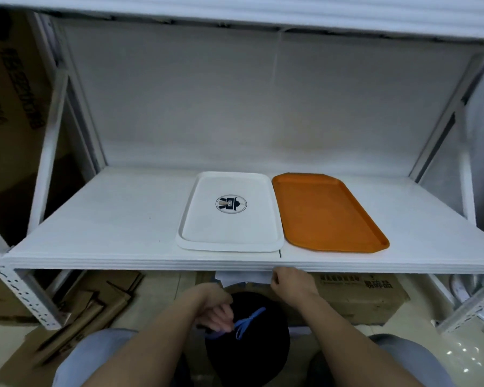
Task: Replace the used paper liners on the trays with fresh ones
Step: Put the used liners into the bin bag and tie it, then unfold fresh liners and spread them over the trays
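Two trays lie side by side on the white shelf: a white tray (pixel 229 213) with a round dark logo in its middle, and an orange tray (pixel 327 210) to its right. Neither carries a paper liner. Below the shelf's front edge, my right hand (pixel 287 283) pinches a white paper sheet (pixel 241 277) that hangs over a black bin bag (pixel 249 350). My left hand (pixel 217 314) is lower down at the bag's mouth, its fingers curled on the bag's rim beside a blue drawstring (pixel 249 321).
The white shelf (pixel 109 227) stretches bare to the left of the trays, with metal uprights at both ends. Flattened cardboard (pixel 76 311) lies on the floor at left. A cardboard box (pixel 361 297) stands under the shelf at right.
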Tool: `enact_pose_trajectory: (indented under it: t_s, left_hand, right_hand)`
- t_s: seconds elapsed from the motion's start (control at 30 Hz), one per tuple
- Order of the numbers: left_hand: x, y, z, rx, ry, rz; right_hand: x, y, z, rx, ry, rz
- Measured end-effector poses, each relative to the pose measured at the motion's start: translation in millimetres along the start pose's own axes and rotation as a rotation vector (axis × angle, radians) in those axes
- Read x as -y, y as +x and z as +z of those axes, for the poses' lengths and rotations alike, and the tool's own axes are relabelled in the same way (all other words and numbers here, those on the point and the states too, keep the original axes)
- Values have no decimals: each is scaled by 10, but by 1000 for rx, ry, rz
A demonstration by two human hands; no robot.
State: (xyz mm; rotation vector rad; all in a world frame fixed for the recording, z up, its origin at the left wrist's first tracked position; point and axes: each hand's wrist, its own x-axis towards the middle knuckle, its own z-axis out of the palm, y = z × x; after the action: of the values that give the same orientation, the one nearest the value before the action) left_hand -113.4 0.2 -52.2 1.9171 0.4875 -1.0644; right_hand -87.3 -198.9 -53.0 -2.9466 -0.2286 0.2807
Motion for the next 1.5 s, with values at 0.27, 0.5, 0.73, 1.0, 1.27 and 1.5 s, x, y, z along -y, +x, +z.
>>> enact_pose_trajectory:
  t_s: [0.27,0.5,0.73,1.0,1.27,1.5]
  left_hand:
    - [-506,-19,-138,-264,-749,206]
    - [-809,324,-224,-319,-1023,116]
    - [-828,736,-234,-345,-1112,224]
    - [-862,822,-284,-323,-1181,132]
    - [-936,780,-164,-307,-1255,43]
    - [-1096,794,154,-281,-1108,199]
  right_hand:
    - [-243,198,-276,-65,907,412]
    - [-669,483,-329,-132,1671,800]
    - [-889,656,-354,-165,1844,884]
    - [-990,750,-370,-164,1783,842]
    - [-1180,746,-272,-317,1755,900]
    - [-1479,635,-275,-421,1826,912]
